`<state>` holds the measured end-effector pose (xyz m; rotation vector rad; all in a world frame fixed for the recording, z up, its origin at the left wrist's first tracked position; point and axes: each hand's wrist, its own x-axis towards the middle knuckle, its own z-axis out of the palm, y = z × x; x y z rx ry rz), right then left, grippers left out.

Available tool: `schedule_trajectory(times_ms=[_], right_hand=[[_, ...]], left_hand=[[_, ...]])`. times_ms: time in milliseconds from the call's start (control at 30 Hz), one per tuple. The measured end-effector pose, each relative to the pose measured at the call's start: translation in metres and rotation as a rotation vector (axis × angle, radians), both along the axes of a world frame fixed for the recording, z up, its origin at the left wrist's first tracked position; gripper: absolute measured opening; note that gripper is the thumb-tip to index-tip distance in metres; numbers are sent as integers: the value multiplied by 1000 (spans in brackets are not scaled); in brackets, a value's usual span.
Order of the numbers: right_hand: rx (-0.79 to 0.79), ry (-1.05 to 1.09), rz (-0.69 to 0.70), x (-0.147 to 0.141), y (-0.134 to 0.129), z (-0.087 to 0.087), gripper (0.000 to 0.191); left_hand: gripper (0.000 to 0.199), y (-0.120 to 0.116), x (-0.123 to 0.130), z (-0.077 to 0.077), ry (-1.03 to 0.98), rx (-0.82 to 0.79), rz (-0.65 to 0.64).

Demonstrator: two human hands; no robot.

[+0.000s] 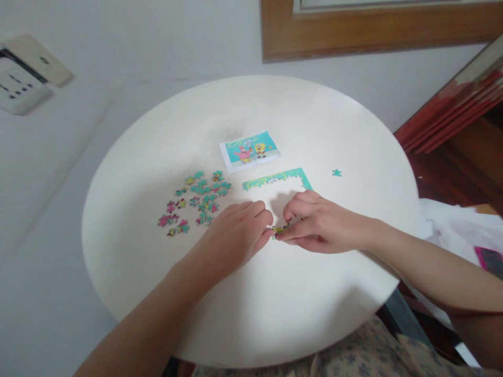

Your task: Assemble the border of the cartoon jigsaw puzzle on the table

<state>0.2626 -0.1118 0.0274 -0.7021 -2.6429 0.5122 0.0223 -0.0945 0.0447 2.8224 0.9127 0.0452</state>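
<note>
At the near edge of the white table (255, 319): a flowered cloth (365, 348) is being partly covered by the round top.
Left hand (245, 225): its fingers are being held curled, the thumb close to the forefinger, at the left end of some small yellow pieces (280, 230); whether anything is being pinched there cannot be told.
Right hand (320, 222): its fingers are being bunched over the same pieces, forefinger against them; whether they are being gripped from both sides cannot be told.
Yellow pieces: they are being partly hidden by the fingertips, between the two hands.
Loose pieces (202, 201): green, pink and yellow, they are being shown scattered to the left of the left hand.
Puzzle border (293, 174): its joined green top strip is being seen beyond the hands, its right side running down toward the right hand.
Single green piece (337, 172): it is being shown well apart, on the right.
Picture card (250, 152): pink and yellow cartoon figures are being displayed just beyond the border.
Wall (157, 47): a socket (19, 86) is being carried at left, a wooden frame (341, 34) at right.
</note>
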Motion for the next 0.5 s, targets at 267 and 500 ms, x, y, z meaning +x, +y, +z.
schedule_trajectory(times_ms=[267,500], right_hand=[[-5,-16,-11,1,-1,0,23],[3,90,-55,9,7,-1,37]], left_hand=[[8,3,3,-6,-41,-38,32],[7,5,1,-5,-41,-50,28]])
